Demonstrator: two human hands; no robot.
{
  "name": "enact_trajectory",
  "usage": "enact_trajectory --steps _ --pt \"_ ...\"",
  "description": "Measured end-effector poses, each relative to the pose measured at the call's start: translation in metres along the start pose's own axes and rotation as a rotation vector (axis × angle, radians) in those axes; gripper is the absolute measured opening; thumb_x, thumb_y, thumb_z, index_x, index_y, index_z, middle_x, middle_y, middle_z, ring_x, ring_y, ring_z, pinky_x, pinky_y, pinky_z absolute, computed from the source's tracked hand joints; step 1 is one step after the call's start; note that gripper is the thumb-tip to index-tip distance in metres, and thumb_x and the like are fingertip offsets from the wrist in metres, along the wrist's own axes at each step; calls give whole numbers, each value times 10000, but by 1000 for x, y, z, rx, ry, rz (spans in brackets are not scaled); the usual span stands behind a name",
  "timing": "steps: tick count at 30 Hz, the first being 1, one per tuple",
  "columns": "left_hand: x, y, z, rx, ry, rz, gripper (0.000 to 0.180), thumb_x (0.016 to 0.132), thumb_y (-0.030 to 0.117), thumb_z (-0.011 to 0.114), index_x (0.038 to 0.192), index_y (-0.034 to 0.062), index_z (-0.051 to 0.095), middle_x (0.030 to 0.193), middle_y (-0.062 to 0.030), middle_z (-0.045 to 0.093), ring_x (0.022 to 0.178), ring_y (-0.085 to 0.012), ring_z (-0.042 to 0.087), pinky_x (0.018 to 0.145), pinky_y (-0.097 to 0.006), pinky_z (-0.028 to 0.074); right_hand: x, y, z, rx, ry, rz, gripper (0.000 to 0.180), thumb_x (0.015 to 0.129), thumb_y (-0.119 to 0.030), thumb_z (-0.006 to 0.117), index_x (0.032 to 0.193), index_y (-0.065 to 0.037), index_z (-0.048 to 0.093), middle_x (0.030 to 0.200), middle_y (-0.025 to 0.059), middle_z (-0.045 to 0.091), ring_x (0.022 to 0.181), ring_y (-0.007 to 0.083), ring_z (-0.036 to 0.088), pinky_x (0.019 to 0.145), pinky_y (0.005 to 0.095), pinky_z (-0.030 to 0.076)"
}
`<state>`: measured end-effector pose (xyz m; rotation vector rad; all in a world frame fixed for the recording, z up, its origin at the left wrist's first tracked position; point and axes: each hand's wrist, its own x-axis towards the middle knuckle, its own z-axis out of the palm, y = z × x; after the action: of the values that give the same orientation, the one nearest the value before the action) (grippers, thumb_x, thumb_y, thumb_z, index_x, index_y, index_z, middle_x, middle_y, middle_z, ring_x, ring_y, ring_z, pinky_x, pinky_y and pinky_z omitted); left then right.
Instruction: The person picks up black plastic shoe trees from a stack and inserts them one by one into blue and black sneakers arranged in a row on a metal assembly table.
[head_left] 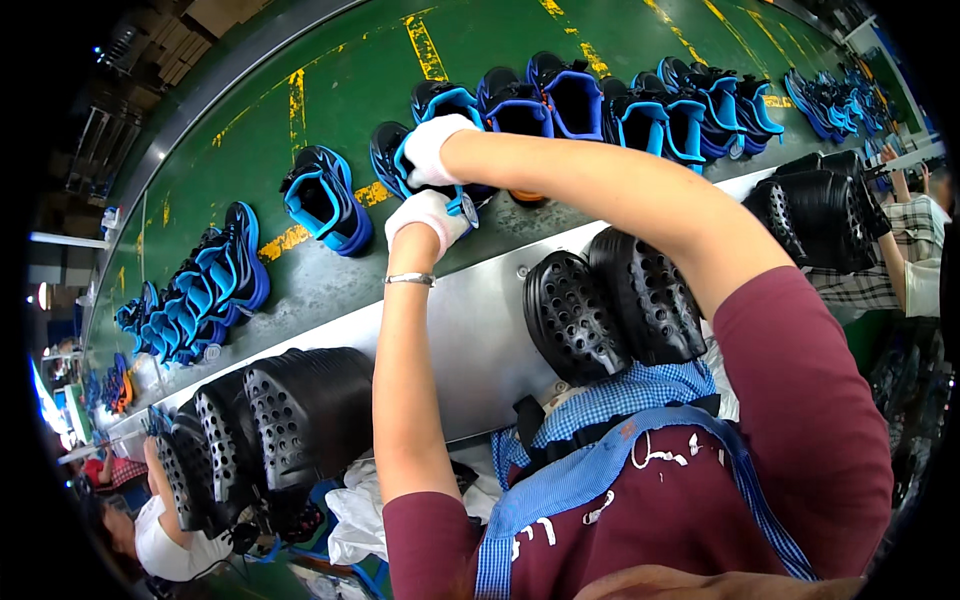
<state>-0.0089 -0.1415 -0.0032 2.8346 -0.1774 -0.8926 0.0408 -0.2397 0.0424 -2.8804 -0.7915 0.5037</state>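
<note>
A black and blue sneaker stands on the green surface, its opening and heel partly hidden by my gloves. My right hand, in a white glove, reaches across from the right and is closed on the collar of this sneaker. Just below it, my left hand, also gloved in white, is closed at the sneaker's heel end. A small round tag shows beside the left fingers. Both sets of fingertips are partly hidden. Left of my hands stands another sneaker with a light blue lining.
More sneakers line the green surface to the right, and a close-packed group is at left. Along the metal ledge before me are black perforated shoe-shaped forms. Other people are at both sides.
</note>
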Motion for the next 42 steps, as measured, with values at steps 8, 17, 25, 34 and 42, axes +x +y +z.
enact_trajectory --steps 8,17,25,34,42 --pt "-23 -56 -5 -769 453 192 440 808 215 646 1192 15 568 1047 -178 642 930 -283 642 830 -341 511 -58 45 -31 57 131 22 363 881 -342 475 962 -45 667 924 200 671 906 363 643 808 438 503" --pt "30 -52 -4 -487 448 -86 719 710 302 734 1292 -42 487 1115 -247 643 1040 -370 626 899 -389 504 -47 49 -2 70 -125 -96 549 873 -509 481 1013 -12 671 974 209 665 945 374 632 828 438 499" --pt "31 -35 -7 -305 482 -169 413 822 184 672 1177 5 562 1051 -252 651 1007 -407 618 869 -428 511 -34 42 7 -142 -135 -76 417 868 -407 535 974 -45 713 958 156 698 897 336 669 774 424 531" --pt "21 -56 -25 -478 386 -22 738 769 240 735 1405 84 395 1130 -198 653 1018 -320 644 894 -365 499 -58 62 5 -157 -160 -41 430 938 -371 493 928 -2 714 920 203 693 868 357 674 759 428 531" --pt "34 -65 -12 -492 443 47 522 806 379 694 1165 13 596 1045 -244 660 960 -391 634 829 -406 496 -58 55 21 -105 -168 9 399 912 -357 513 928 -14 715 931 198 695 874 360 675 756 427 537"
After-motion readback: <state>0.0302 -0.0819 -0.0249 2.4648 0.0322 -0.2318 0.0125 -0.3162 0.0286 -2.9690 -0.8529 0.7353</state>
